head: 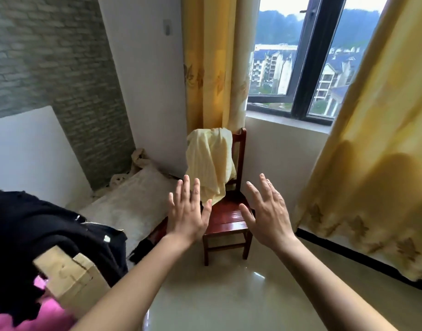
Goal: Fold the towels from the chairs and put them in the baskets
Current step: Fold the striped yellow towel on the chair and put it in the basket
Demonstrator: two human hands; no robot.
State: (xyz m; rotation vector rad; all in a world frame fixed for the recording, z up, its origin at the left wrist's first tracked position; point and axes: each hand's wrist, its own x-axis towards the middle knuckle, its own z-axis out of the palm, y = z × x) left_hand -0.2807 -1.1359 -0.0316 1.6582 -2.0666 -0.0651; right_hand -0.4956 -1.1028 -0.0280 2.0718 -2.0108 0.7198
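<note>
**Two open hands in front of the towel on the chair**

The left hand [187, 216] is held up with its fingers straight and spread wide. It holds nothing. The right hand [268, 216] is up beside it, also wide open with spread fingers, and it holds nothing too. We see the backs of both hands, and both bare arms stretch forward. There is a gap between the two hands.

Just past the hands is a small red-brown wooden chair [229, 220]. A pale yellow towel [210, 163] hangs over the left side of the chair's back. It is crumpled, not folded, and its low end hangs down toward the seat. The tips of the left hand cover the bottom of the towel in this view, and I cannot tell if they touch it. The right hand is in front of the right side of the seat.

The chair stands at the far corner of the shiny floor [229, 295], under a window [300, 56]. A yellow curtain [210, 68] hangs right behind the chair. Another yellow curtain [372, 163] hangs along the right edge of the floor.

To the left of the chair lies a pale pillow [129, 201]. Nearer, at the left, a black cloth [38, 230] lies over a light wooden beam [69, 280].
</note>
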